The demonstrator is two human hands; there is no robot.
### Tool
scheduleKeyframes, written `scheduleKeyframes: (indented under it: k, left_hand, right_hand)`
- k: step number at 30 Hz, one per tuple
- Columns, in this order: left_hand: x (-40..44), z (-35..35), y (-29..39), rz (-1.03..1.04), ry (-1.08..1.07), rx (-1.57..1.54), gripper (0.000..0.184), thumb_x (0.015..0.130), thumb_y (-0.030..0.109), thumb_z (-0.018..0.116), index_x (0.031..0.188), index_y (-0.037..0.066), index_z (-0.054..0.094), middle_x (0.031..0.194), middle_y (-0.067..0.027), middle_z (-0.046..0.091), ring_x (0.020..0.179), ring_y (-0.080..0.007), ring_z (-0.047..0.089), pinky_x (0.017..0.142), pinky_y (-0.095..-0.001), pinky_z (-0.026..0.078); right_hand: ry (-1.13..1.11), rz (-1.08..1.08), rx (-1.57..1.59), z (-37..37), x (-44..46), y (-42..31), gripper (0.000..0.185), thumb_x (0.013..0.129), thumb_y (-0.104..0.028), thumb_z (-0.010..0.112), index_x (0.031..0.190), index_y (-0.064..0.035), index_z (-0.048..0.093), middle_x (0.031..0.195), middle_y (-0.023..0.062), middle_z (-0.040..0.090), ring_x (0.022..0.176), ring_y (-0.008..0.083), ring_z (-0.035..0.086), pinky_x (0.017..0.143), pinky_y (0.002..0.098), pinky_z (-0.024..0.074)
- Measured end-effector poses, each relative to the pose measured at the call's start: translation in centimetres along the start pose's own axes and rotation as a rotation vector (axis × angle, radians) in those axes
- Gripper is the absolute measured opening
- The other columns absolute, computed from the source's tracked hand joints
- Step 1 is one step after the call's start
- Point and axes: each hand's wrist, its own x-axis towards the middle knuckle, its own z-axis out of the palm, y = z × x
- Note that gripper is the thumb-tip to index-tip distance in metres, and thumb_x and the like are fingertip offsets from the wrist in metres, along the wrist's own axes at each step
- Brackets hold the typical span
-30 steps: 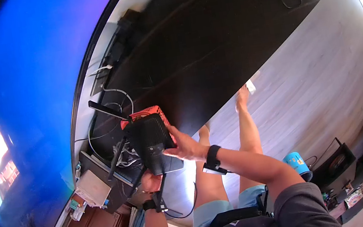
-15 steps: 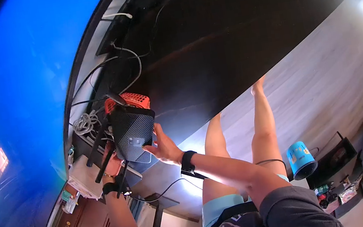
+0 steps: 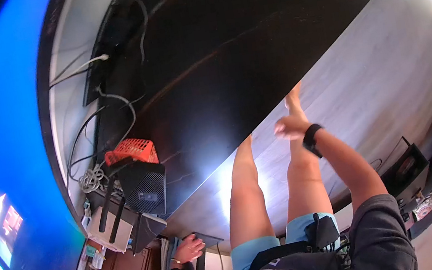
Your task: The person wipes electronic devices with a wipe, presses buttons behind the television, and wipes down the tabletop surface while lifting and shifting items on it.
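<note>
A black wireless router with a ridged top and several stick antennas stands at the left end of the dark tabletop, beside an orange plastic basket. Both hands are away from it. My left hand is below the router, near the curtain, with its fingers apart and nothing in them. Off the table's front edge, over the floor, hangs my right hand. Its fingers are blurred and look partly curled, and no object shows in it.
A large blue screen rises along the left. Cables and a coiled grey cord lie between it and the router. A white box stands beside the antennas. The dark tabletop borders a wooden floor.
Both hands have let go of the router, which now stands by the basket. My left hand moved down toward my body; my right hand swung right. The view has shifted.
</note>
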Motion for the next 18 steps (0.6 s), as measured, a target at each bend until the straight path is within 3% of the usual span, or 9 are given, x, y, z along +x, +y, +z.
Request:
scheduleKeyframes:
  k: [1, 2, 4, 7, 9, 11, 13, 15, 18]
  left_hand:
    - [1.4, 1.9, -1.2, -0.021, 0.198, 0.184, 0.04, 0.087, 0.035, 0.054, 0.124, 0.025, 0.043, 0.13, -0.0052, 0.047, 0.124, -0.0259, 0.041, 0.088, -0.0427, 0.039]
    - [3.3, 7.2, -2.5, 0.025, 0.455, 0.45, 0.044, 0.089, 0.035, 0.053, 0.129, 0.021, 0.041, 0.129, -0.0064, 0.048, 0.119, -0.0252, 0.047, 0.092, -0.042, 0.037]
    - [7.1, 12.8, -3.2, 0.09, 0.575, 0.753, 0.047, 0.091, 0.035, 0.051, 0.132, 0.014, 0.039, 0.13, -0.009, 0.048, 0.116, -0.0234, 0.05, 0.095, -0.0414, 0.035]
    - [12.4, 20.8, -2.5, 0.246, 0.552, 0.786, 0.047, 0.092, 0.036, 0.05, 0.131, 0.012, 0.041, 0.127, -0.0095, 0.05, 0.113, -0.0215, 0.051, 0.095, -0.0399, 0.037]
    - [14.4, 24.0, -1.9, 0.343, 0.521, 0.725, 0.046, 0.092, 0.036, 0.049, 0.13, 0.011, 0.043, 0.124, -0.0092, 0.053, 0.11, -0.0202, 0.053, 0.094, -0.0385, 0.038]
    - [16.3, 25.6, -1.4, 0.279, 0.595, 0.975, 0.042, 0.093, 0.033, 0.048, 0.128, 0.009, 0.045, 0.118, -0.0087, 0.057, 0.103, -0.0174, 0.057, 0.089, -0.0342, 0.042]
    - [17.7, 26.3, -1.9, 0.281, 0.618, 1.026, 0.04, 0.094, 0.031, 0.047, 0.126, 0.008, 0.047, 0.114, -0.0079, 0.059, 0.098, -0.0162, 0.058, 0.086, -0.0321, 0.044]
    - [18.2, 26.0, -2.5, 0.288, 0.665, 1.075, 0.037, 0.094, 0.029, 0.046, 0.124, 0.006, 0.048, 0.111, -0.0072, 0.061, 0.094, -0.0151, 0.059, 0.083, -0.03, 0.045]
    - [18.5, 25.2, -3.2, 0.257, 0.736, 0.784, 0.035, 0.093, 0.025, 0.047, 0.122, 0.004, 0.049, 0.103, -0.0061, 0.061, 0.089, -0.013, 0.058, 0.079, -0.0284, 0.046]
  right_hand:
    - [0.238, -0.093, -0.154, -0.7, 1.3, 6.9, 0.017, 0.076, -0.016, 0.057, 0.087, -0.0042, 0.062, 0.087, 0.0161, 0.064, 0.086, 0.0317, 0.06, 0.078, 0.0399, 0.0464]
    - [0.407, 0.285, -0.076, -3.5, 0.2, 6.9, 0.018, 0.076, -0.015, 0.054, 0.089, -0.0032, 0.06, 0.091, 0.0204, 0.062, 0.088, 0.0373, 0.058, 0.079, 0.0446, 0.0455]
    - [0.792, 0.407, -0.087, -6.2, 0.4, 12.3, 0.027, 0.077, -0.012, 0.05, 0.101, -0.002, 0.058, 0.096, 0.0228, 0.061, 0.094, 0.0393, 0.056, 0.083, 0.0462, 0.0442]
    - [0.935, 0.549, -0.062, -10.2, 1.9, 16.0, 0.027, 0.08, -0.014, 0.049, 0.104, -0.0048, 0.06, 0.101, 0.0209, 0.062, 0.098, 0.0364, 0.057, 0.086, 0.0454, 0.0441]
    - [0.984, 0.402, -0.043, -12.0, 3.0, 14.2, 0.029, 0.08, -0.014, 0.048, 0.105, -0.0044, 0.06, 0.106, 0.0202, 0.06, 0.102, 0.0356, 0.056, 0.089, 0.0441, 0.0435]
    - [0.705, 0.285, -0.253, -13.2, 5.5, 13.5, 0.032, 0.079, -0.013, 0.05, 0.108, -0.0039, 0.058, 0.114, 0.0202, 0.056, 0.105, 0.0363, 0.053, 0.091, 0.0435, 0.0426]
    - [1.032, -0.075, 0.414, -11.3, 10.5, 16.0, 0.036, 0.076, -0.013, 0.055, 0.111, -0.0034, 0.058, 0.115, 0.0207, 0.054, 0.104, 0.0365, 0.053, 0.092, 0.0438, 0.0421]
    - [1.012, -0.026, 0.357, -11.1, 13.1, 17.2, 0.036, 0.076, -0.013, 0.056, 0.111, -0.0036, 0.058, 0.114, 0.0207, 0.054, 0.104, 0.0365, 0.053, 0.092, 0.0437, 0.0422]
    - [0.974, 0.056, 0.224, -12.0, 15.9, 18.4, 0.037, 0.076, -0.013, 0.057, 0.112, -0.0038, 0.058, 0.114, 0.0206, 0.055, 0.103, 0.0365, 0.053, 0.091, 0.0434, 0.0424]
